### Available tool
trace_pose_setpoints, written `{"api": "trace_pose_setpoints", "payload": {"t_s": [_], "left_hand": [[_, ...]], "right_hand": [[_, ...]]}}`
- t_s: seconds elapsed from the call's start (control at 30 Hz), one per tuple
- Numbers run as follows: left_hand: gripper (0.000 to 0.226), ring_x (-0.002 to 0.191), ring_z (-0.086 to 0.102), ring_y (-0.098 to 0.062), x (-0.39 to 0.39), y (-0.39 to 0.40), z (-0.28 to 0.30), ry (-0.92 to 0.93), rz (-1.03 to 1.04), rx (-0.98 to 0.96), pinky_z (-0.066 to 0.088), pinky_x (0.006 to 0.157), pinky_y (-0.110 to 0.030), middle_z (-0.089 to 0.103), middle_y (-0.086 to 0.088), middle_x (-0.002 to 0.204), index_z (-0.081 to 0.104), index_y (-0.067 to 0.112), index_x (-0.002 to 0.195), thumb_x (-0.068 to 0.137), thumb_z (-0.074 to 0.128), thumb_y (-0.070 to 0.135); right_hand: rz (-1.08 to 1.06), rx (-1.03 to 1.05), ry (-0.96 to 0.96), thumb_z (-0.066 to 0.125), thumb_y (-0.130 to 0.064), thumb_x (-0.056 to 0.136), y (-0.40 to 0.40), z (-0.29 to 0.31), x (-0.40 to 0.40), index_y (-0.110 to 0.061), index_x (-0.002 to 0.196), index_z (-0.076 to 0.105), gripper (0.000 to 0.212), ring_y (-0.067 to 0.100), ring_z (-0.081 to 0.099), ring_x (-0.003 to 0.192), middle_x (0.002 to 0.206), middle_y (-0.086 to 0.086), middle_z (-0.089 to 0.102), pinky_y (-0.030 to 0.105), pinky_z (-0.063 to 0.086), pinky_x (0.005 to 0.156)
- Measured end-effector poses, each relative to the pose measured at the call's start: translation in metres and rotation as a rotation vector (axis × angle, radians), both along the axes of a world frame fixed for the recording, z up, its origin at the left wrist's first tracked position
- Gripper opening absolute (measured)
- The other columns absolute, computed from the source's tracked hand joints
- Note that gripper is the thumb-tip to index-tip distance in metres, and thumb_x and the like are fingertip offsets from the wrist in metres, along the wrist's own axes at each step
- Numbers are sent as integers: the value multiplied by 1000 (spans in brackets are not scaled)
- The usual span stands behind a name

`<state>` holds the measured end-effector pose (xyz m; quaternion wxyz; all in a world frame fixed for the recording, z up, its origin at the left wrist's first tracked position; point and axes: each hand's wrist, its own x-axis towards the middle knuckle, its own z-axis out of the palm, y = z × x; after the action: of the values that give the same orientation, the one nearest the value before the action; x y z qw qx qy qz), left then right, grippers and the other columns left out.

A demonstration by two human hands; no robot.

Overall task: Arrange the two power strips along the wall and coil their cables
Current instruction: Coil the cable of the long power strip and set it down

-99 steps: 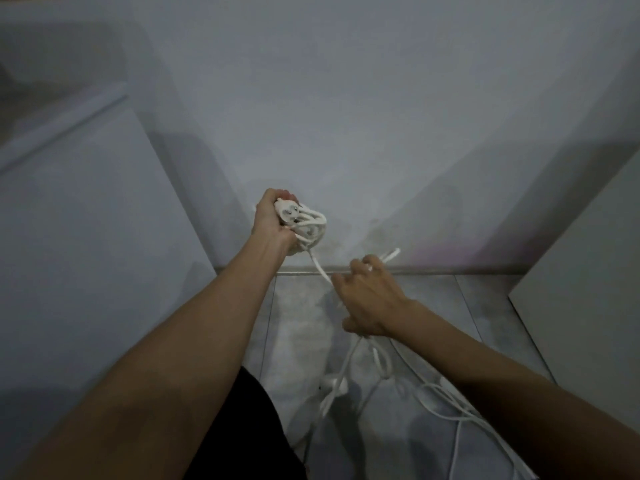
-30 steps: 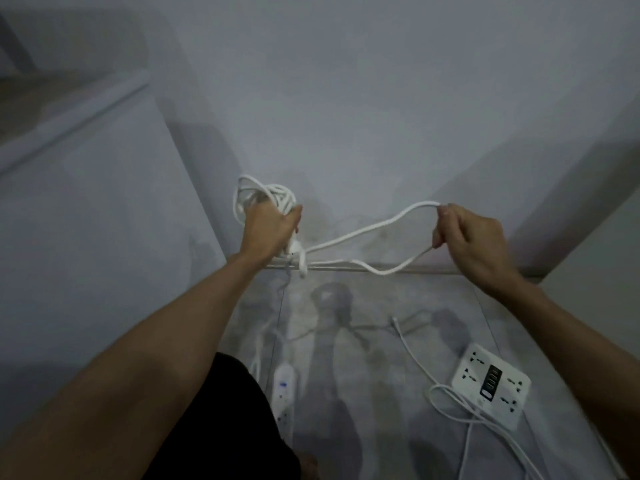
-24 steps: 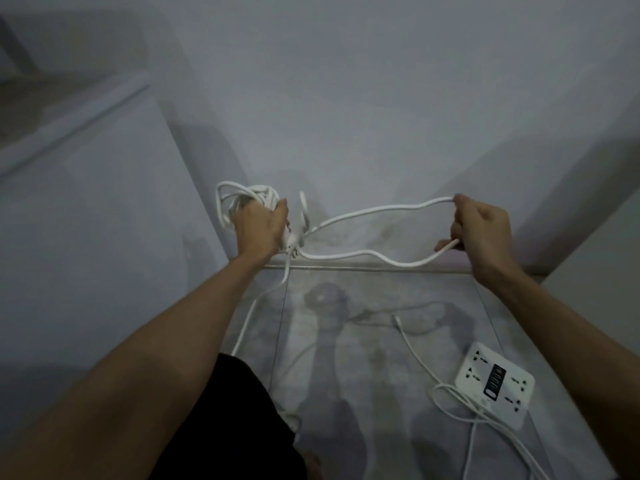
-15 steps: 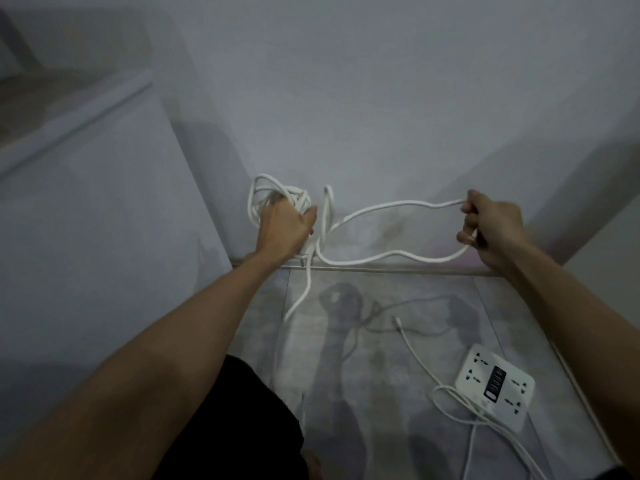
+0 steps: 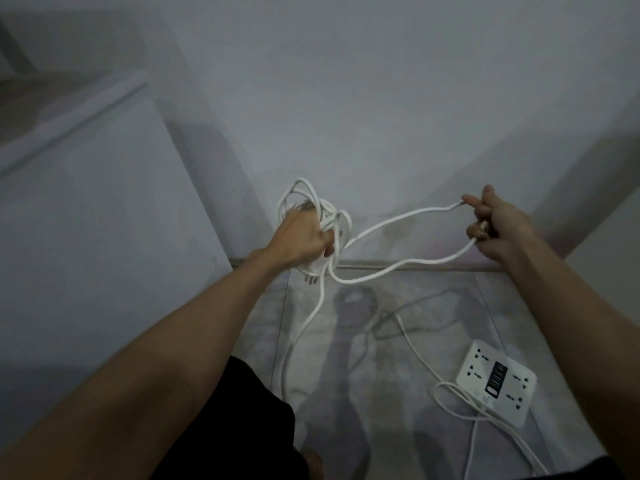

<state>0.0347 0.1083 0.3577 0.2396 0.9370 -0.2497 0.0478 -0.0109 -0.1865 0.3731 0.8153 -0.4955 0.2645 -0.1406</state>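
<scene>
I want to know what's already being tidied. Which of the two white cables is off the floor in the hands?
The cable stretched between the left hand and right hand. The other cable lies loose on the floor, running to the square power strip.

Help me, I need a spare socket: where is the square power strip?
The square power strip lies on the floor at lower right, below the right hand, its cable beside it.

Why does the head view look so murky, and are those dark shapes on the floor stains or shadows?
Head view: dim, bluish, low-contrast light with soft detail throughout. The dark shapes on the floor read as shadows of the arms and cable, falling below the left hand and right hand. Wide-angle distortion bends the wall edges. The white power strip stays legible, without glare.
</scene>
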Motion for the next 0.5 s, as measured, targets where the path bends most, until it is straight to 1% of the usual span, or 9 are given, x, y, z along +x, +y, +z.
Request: {"api": "trace_pose_setpoints", "payload": {"t_s": [0.07,0.13,0.2,0.27,0.3,0.33,0.4,0.47,0.5], "left_hand": [[35,81,63,-23,5,4,-7,110,3,45,49,74,-30,64,-4,85,66,13,70,73,59,47],[51,83,68,-26,9,5,-11,292,29,-4,53,77,-36,70,-9,88,68,10,79,72,54,58],[39,76,69,-18,8,3,-14,402,16,-24,55,75,-36,71,-8,80,68,8,80,85,58,45],[33,58,63,-3,4,-2,-13,432,-125,-19,53,67,-32,67,-1,64,66,13,66,92,62,34],[37,52,60,-3,1,-4,-13,477,-204,-31,51,63,-30,65,1,58,64,15,61,92,62,33],[39,51,60,-7,-3,-6,-14,545,-263,-57,49,59,-29,64,-1,56,62,15,58,93,62,33],[39,49,59,-15,-6,-12,-20,670,-317,-164,48,51,-27,62,-4,55,59,12,61,92,61,35],[40,47,56,-16,-12,-20,-23,825,-266,-322,46,49,-24,59,-5,55,55,11,65,87,63,43],[45,50,57,-19,-11,-22,-23,862,-229,-363,48,53,-26,59,-8,58,56,10,69,82,65,52]], "right_hand": [[95,94,-62,45,-24,100,1,4,2,-6,91,54,22,4,34,31,45,-7,56,13,25,32],[202,159,-96,44,-17,100,5,10,2,-5,95,57,19,3,39,37,50,-6,51,12,33,38],[312,159,-81,47,-11,97,10,9,-3,-14,96,59,12,4,53,49,64,-5,59,16,45,46],[401,48,-21,49,-16,98,19,2,-7,-24,103,57,13,11,64,60,77,-4,66,23,53,52],[426,-34,5,47,-21,99,24,-1,-7,-25,108,55,13,13,63,59,80,-1,65,24,53,51],[428,-108,27,45,-25,100,29,-5,-7,-24,111,54,14,13,59,53,81,2,62,22,50,48],[353,-213,60,43,-25,101,36,-9,-1,-18,112,54,16,9,44,41,76,6,57,15,39,40],[269,-290,92,40,-21,102,39,-11,5,-13,110,55,19,6,34,33,73,7,56,12,26,33],[245,-326,109,39,-19,102,38,-14,7,-11,109,56,20,5,31,32,72,7,58,12,23,32]]}}
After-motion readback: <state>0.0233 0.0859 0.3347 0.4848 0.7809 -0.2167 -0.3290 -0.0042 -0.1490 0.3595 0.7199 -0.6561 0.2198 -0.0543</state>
